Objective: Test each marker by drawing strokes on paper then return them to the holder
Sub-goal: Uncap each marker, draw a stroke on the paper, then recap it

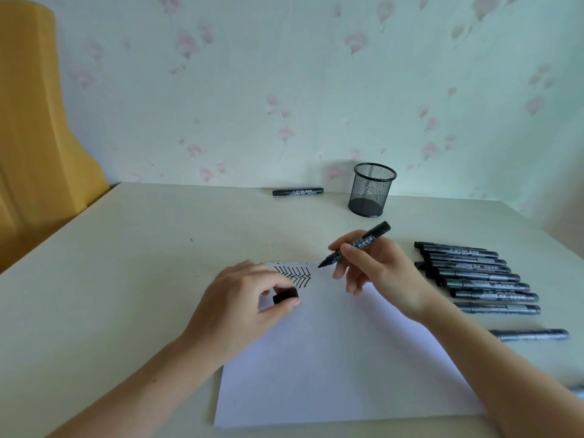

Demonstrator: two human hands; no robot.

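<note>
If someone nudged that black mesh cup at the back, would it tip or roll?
The mesh holder looks empty and light, so a nudge would probably slide it. It is taller than wide and might tip if pushed near the rim; on its side, it would likely roll.

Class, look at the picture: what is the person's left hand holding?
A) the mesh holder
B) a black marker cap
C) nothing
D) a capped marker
B: the left hand pinches a short black marker cap over the paper, while the right hand holds the uncapped marker.

marker (580, 392) cut off at right edge, labels on marker row (480, 275) too blurred to read
</note>
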